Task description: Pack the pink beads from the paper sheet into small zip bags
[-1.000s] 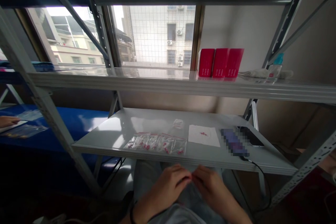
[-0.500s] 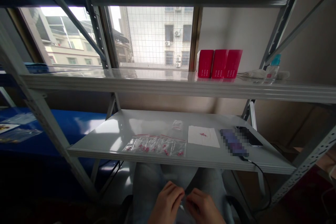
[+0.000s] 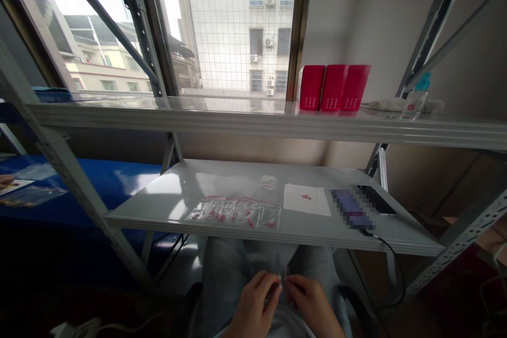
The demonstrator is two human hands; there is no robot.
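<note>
Compared with the view taken half a second earlier, the left hand [image 3: 253, 306] and the right hand [image 3: 311, 306] are raised slightly, and a small transparent piece [image 3: 285, 273] is now exposed above them. A third hand [image 3: 5, 181], belonging to another person, now appears at the left edge, above a blue bench [image 3: 99, 174].

The two hands are held close together over the lap, in front of light blue jeans [image 3: 222, 269]. Neither hand is spread; the fingers are curled inward. The transparent piece stands upright and is pinched at the meeting point of both hands. Its exact type cannot be determined.

A lower metal shelf [image 3: 166, 185] is located ahead of the hands and is not touched by them. Clear plastic bags [image 3: 233, 212] holding red parts are laid in a row on it; their number cannot be determined. Also present are one small separate clear bag [image 3: 268, 182], one white paper sheet [image 3: 306, 200] bearing red bits, one pixelated object [image 3: 352, 209] with a black cable [image 3: 390, 256], and one black phone [image 3: 375, 199]. An upper shelf [image 3: 237, 121] carries three red boxes [image 3: 333, 87], one bottle [image 3: 415, 100] with a blue cap, and one white cloth [image 3: 376, 105].
</note>
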